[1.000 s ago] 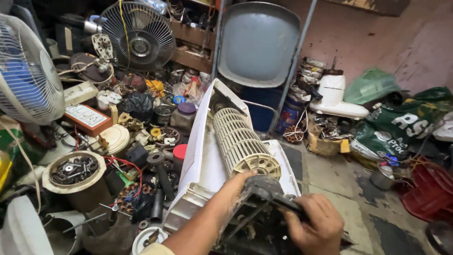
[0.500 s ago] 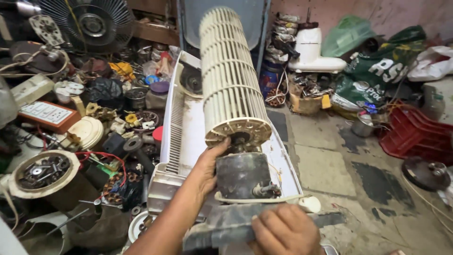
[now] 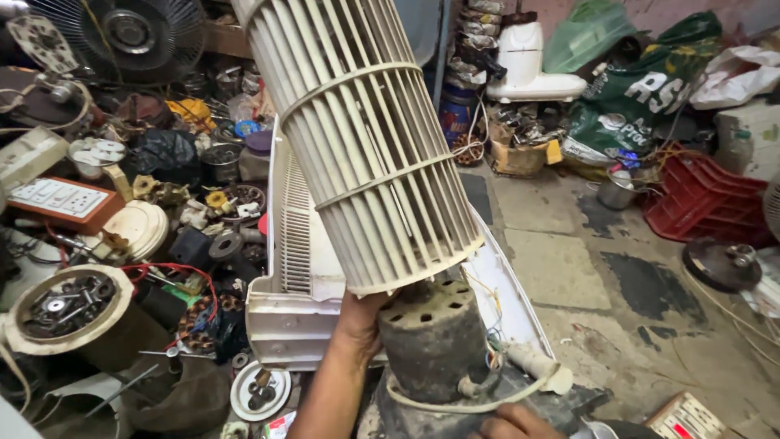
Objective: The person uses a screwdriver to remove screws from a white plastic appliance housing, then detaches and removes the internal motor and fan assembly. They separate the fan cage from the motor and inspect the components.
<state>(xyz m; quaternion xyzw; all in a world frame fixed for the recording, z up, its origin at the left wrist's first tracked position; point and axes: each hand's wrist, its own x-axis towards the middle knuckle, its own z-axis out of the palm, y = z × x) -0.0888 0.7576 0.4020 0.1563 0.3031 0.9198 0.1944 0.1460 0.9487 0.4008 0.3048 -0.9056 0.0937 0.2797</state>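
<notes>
A long cream blower wheel (image 3: 361,146) with many thin vanes stands almost upright, joined to a dusty dark cylindrical motor (image 3: 433,337) below it. My left hand (image 3: 360,319) grips the wheel's lower end beside the motor. At the bottom edge my right hand (image 3: 512,423) holds the dark base under the motor; only its fingers show. A white cable (image 3: 479,397) loops around the motor's foot. Behind the assembly lies the white plastic cooler housing (image 3: 294,268) on the floor.
Left of the housing lies a heap of parts: fan motors, a round tub of screws (image 3: 65,301), a switch board (image 3: 57,203), a table fan (image 3: 122,36). To the right are bare concrete floor, a red crate (image 3: 703,203), bags, a white jug (image 3: 528,61).
The blower wheel and motor have been lifted out of the white housing and tilted up towards the camera. Both hands kept their hold at the motor end.
</notes>
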